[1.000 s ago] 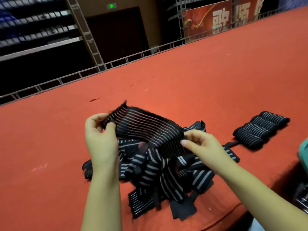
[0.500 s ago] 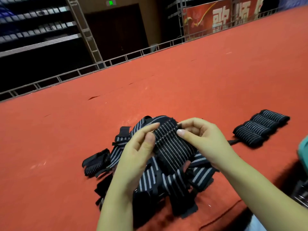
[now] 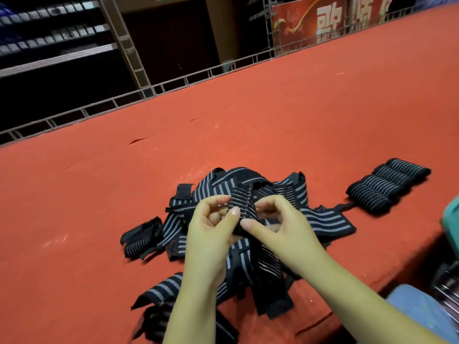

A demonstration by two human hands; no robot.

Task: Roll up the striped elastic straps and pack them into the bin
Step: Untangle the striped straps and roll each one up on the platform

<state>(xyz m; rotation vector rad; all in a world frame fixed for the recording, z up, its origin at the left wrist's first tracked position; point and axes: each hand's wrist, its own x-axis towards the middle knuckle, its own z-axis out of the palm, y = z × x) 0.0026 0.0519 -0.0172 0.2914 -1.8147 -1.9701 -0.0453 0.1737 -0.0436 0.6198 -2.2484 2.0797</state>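
Both hands now pinch one strap above the heap.

Loose straps heaped on the carpeted surface, near centre. Above the heap, both hands: left hand just left of right hand, a partly rolled strap between them. Rolled straps side by side to the right, apart from the heap. Bin at the right edge, nearer. Railing along the far edge, shelving behind it, far left.
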